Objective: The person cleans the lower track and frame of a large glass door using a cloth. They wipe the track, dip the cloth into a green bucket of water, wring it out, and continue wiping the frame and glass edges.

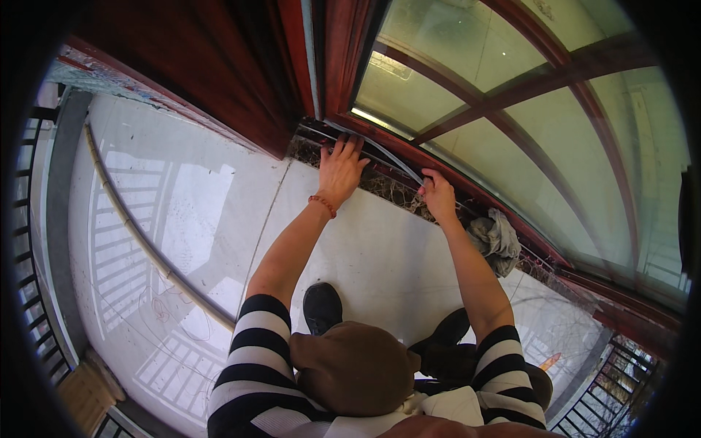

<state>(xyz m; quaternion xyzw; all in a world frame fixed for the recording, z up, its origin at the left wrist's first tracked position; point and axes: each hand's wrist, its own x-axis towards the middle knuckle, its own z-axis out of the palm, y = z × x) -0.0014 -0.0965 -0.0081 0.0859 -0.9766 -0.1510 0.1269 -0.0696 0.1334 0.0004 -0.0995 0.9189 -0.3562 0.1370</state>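
Observation:
My left hand (341,171) presses with its fingers at the lower edge of a red-brown wooden door frame with glass panes (378,128). A thin grey strip (391,157) runs along that edge from near my left fingers to my right hand (438,194), which pinches it between thumb and fingers. Below the strip lies a dark marble-patterned sill (397,191). A crumpled grey cloth (495,241) lies on the sill, just right of my right wrist. The tips of my left fingers are partly hidden at the edge.
A long bamboo pole (148,246) lies on the glossy tiled floor (274,252) at the left. Black railings (27,219) stand at the far left and lower right. A dark red wooden panel (219,71) rises at the upper left. My shoes (322,307) are on the tiles.

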